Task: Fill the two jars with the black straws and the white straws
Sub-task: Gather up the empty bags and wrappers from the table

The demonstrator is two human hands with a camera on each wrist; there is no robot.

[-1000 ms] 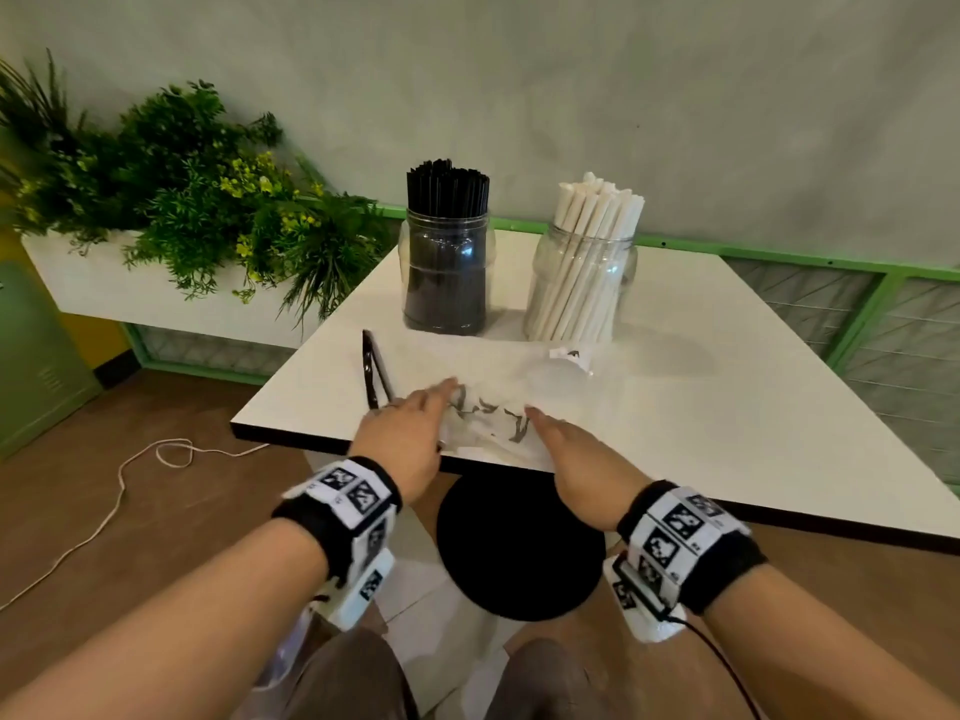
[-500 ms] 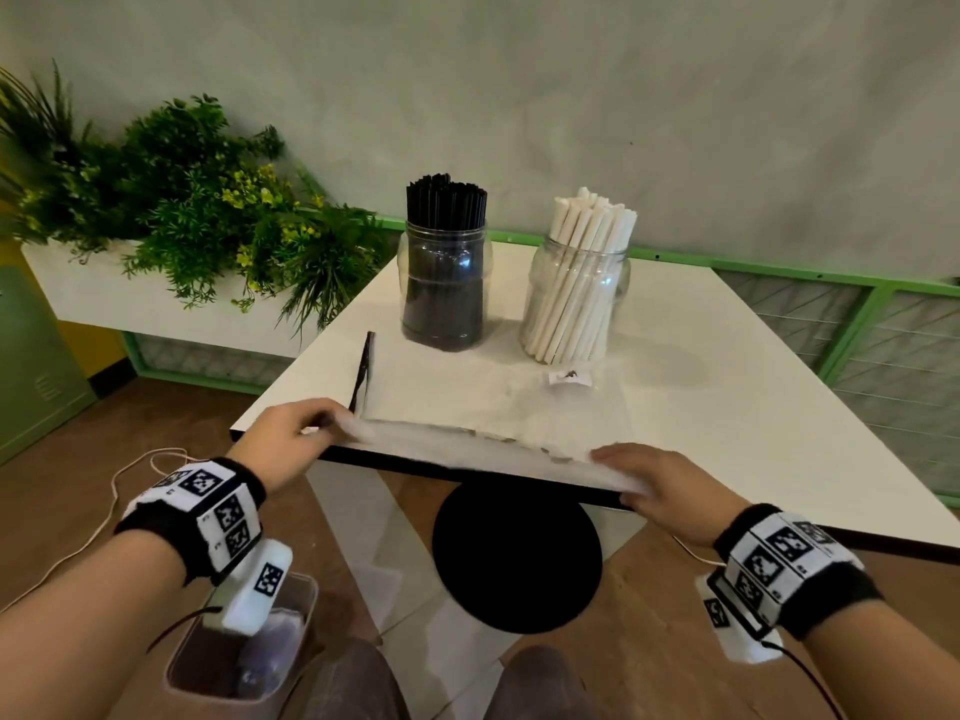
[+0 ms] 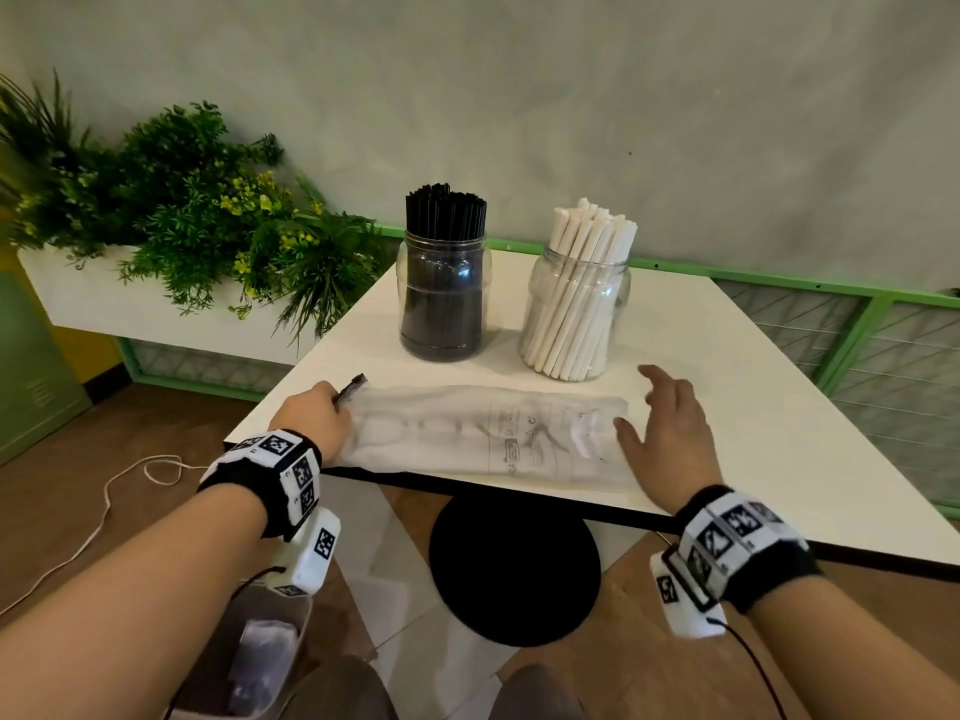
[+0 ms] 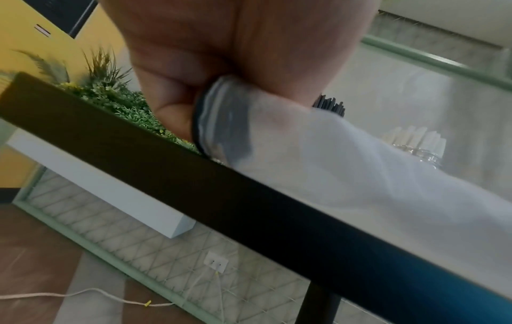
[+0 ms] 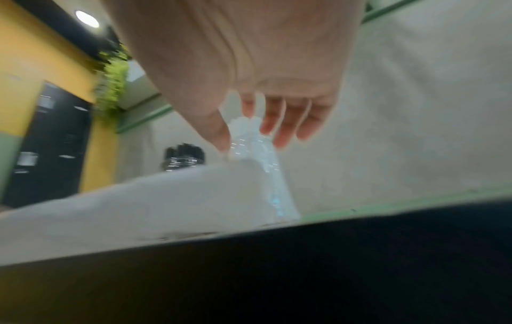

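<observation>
A clear jar packed with black straws [image 3: 444, 298] stands at the back of the white table [image 3: 727, 407]. Beside it on the right, a second jar of white straws [image 3: 574, 314] leans its bundle rightward. An empty translucent printed plastic bag [image 3: 488, 433] lies stretched flat along the table's front edge. My left hand [image 3: 332, 402] grips the bag's left end, its dark rim [image 4: 221, 122] bunched in the fist. My right hand [image 3: 647, 407] hovers at the bag's right end, fingers [image 5: 279, 122] straight and spread, holding nothing.
A white planter of green plants [image 3: 171, 226] runs along the table's left side. Under the table sits a round black base [image 3: 514, 569]. A small bin [image 3: 218, 646] with plastic in it stands by my left knee. A white cable [image 3: 104, 506] trails on the floor. Green railing [image 3: 831, 304] lies behind.
My hands moved apart from the bag's middle to its ends, stretching it. The bag has gone from raised at the edge to flat on the table, and my right hand has let go.
</observation>
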